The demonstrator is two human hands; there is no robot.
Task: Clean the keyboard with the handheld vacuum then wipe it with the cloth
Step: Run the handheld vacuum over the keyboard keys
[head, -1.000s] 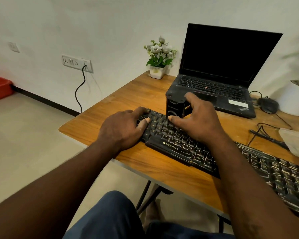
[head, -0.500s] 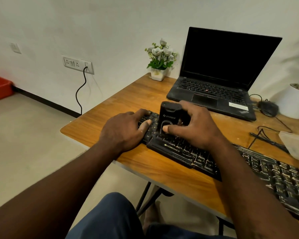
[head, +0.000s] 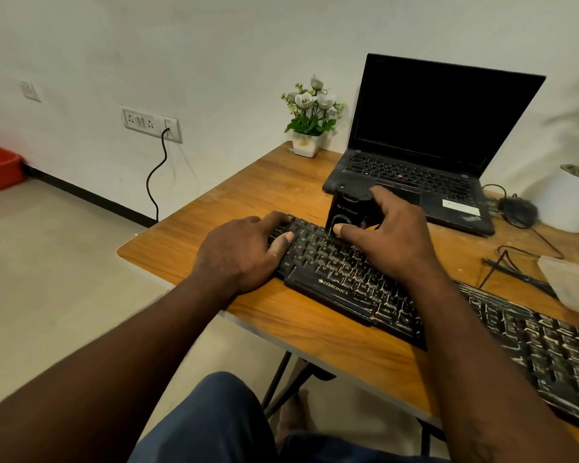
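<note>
Head view, one frame.

Item 1: keyboard (head: 348,282), black, ZEBRONICS printed on its near edge. It lies flat on the wooden table (head: 248,195), long axis running from the far left down to the near right.

Item 2: handheld vacuum (head: 346,212), a small black boxy unit. It stands upright on the keyboard's far key rows, long axis near vertical, underside on the keys, its face with the round button turned to the wearer.

Item 3: right hand (head: 385,235). It grips the vacuum, thumb tip low on the near face beside the button and fingers curled over the top and far side.

Item 4: left hand (head: 244,252). Its fingers are bent over the keyboard's left end and its thumb lies on the keys there; the vacuum stands to the right of that thumb, apart from it.

Item 5: second keyboard (head: 549,355), beyond the right forearm.

Item 6: open laptop (head: 415,155), dark screen, just past the right fingertips.

Item 7: potted flowers (head: 310,118), at the far table corner.
</note>
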